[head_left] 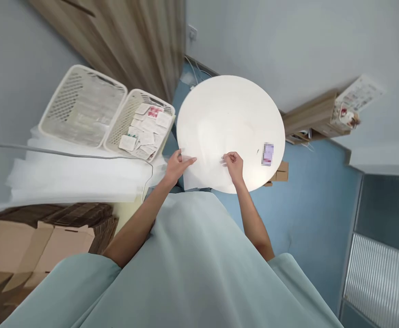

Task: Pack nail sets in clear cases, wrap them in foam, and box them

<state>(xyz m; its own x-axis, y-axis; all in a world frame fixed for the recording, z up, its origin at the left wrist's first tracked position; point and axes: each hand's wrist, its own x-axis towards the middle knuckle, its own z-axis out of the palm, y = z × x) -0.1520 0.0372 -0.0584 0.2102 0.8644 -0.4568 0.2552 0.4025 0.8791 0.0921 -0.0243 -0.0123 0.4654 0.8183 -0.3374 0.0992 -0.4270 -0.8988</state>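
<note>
Pale green short-sleeved garment (loose, smooth fabric), bare forearms, no gloves

Pale grey walls [288,41] enclose the room, and the floor [315,200] is blue. A round white bench [230,114] stands in the middle. A wood-grain panel [134,41] leans across the far corner, with a wall socket [192,32] just beside it. To the right a low wooden shelf [314,118] sits against the wall. Ribbed glass panels [384,269] fill the lower right corner. Flattened cardboard boxes [32,246] lie at the left.
</note>
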